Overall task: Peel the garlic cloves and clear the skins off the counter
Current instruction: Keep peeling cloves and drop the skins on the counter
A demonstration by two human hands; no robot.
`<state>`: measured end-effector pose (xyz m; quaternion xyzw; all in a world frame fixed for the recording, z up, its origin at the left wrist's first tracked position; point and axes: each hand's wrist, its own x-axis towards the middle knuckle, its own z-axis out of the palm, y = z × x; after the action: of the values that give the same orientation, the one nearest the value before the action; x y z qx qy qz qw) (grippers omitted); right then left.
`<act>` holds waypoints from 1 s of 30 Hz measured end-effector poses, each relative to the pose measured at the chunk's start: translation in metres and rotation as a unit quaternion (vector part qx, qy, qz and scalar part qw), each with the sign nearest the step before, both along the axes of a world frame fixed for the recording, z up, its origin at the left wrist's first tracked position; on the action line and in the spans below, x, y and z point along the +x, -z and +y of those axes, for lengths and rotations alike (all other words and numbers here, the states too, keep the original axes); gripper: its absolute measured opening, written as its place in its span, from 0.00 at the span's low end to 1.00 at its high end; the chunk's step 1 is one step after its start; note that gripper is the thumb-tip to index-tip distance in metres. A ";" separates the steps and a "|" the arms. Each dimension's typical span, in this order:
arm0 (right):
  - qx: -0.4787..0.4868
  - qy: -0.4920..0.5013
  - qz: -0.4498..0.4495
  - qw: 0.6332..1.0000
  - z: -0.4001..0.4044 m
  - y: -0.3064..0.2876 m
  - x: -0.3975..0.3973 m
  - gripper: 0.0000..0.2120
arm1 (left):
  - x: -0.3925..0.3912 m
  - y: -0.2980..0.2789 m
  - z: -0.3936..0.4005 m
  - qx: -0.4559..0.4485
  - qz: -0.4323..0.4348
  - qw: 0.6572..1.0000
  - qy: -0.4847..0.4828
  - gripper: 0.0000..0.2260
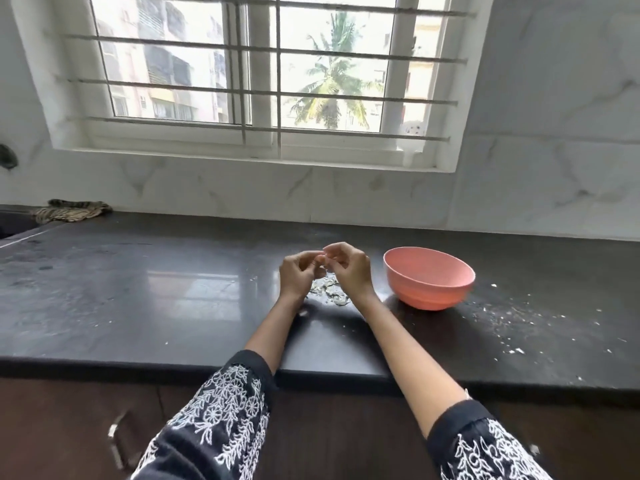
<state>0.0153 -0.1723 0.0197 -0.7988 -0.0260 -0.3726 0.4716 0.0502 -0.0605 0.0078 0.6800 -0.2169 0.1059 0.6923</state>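
My left hand (298, 273) and my right hand (349, 268) meet above the black counter (138, 289), fingertips together. Between them they pinch a small pale garlic clove (320, 259), mostly hidden by the fingers. Directly below the hands lies a small heap of papery garlic skins (329, 289) on the counter. A pink bowl (428, 278) stands just to the right of my right hand; its contents do not show.
Small white flecks of skin (512, 320) are scattered over the counter right of the bowl. A striped cloth (71, 210) lies at the far left by the wall. A barred window (256, 74) rises behind the counter. The counter's front edge runs under my forearms.
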 end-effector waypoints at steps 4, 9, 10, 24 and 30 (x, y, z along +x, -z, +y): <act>-0.012 -0.019 0.025 0.999 0.008 0.005 -0.001 0.04 | 0.003 0.004 0.009 -0.016 0.022 1.000 0.012 0.06; 0.157 -0.119 0.069 0.978 0.010 0.005 -0.007 0.05 | -0.001 0.004 0.014 -0.062 0.072 0.995 0.030 0.03; 0.170 -0.132 0.074 0.974 0.010 0.004 -0.007 0.04 | -0.002 0.003 0.014 -0.074 0.084 0.993 0.039 0.03; -0.109 -0.009 -0.014 0.994 0.015 0.007 -0.003 0.02 | -0.002 0.004 0.016 -0.170 0.174 0.965 0.098 0.02; -0.204 0.034 -0.024 0.978 0.015 0.010 -0.002 0.04 | 0.002 0.005 0.017 -0.196 0.187 0.956 0.110 0.02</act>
<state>0.0134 -0.1571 0.0092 -0.8693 -0.0858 -0.3945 0.2853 0.0520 -0.0431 0.0030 0.5107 -0.1324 -0.0596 0.8474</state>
